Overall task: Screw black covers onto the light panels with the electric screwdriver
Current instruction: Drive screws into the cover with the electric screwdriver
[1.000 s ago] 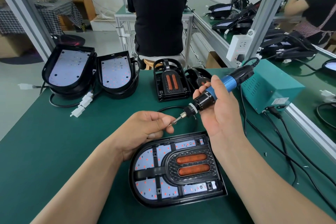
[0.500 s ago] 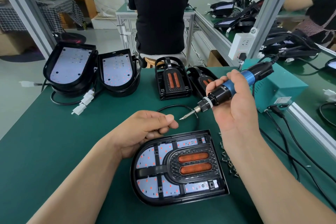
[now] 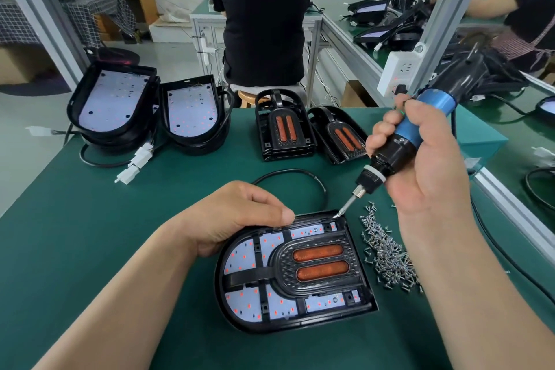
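A light panel point(image 3: 240, 261) with a black cover point(image 3: 318, 264) bearing two orange strips lies on the green mat in front of me. My left hand point(image 3: 237, 216) rests on the panel's far left edge, fingers curled, thumb pressed near the rim. My right hand point(image 3: 426, 171) grips the blue and black electric screwdriver point(image 3: 399, 147). Its bit tip touches the panel's far right corner. A heap of small screws point(image 3: 387, 252) lies just right of the panel.
Two uncovered light panels point(image 3: 114, 102) point(image 3: 192, 111) with white connectors stand at the back left. Two loose black covers point(image 3: 282, 126) point(image 3: 339, 135) sit behind the work. A teal power box point(image 3: 480, 138) is at right. People work at benches beyond.
The screwdriver came away from my left fingertips and swung down, its bit now at the panel's far right corner. My left hand dropped onto the panel's edge.
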Tool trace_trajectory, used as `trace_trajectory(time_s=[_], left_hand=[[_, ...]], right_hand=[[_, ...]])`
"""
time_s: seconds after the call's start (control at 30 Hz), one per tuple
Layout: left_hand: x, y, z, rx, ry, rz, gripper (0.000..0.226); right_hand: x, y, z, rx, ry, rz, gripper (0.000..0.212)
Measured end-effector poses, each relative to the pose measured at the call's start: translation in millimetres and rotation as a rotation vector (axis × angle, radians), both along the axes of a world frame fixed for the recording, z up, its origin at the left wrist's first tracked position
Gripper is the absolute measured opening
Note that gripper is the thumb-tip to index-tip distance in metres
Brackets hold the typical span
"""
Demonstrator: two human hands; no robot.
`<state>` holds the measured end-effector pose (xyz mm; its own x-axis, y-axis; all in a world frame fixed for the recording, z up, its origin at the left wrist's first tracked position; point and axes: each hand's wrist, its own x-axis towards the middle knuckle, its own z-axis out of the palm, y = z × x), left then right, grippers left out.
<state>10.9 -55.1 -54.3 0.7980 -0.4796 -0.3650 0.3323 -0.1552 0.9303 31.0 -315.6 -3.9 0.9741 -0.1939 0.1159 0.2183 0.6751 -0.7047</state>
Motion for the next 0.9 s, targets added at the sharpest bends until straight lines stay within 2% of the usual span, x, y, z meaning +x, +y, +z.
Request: trace_trajectory(time_s=[0.23, 0.63, 0.9], left_hand=[[-3, -2, 4, 0.018, 0.004, 0.024, 0.047], [-3, -2, 6, 0.025, 0.016, 0.024, 0.041], [-4, -4, 6, 0.031, 0.006, 0.026, 0.029]], right_hand=[[2, 4, -8, -0.111, -0.006, 0.014, 0.017], [3, 8, -13, -0.157, -0.036, 0.011, 0.009], [1, 11, -15, -0.19, -0.076, -0.003, 0.018]])
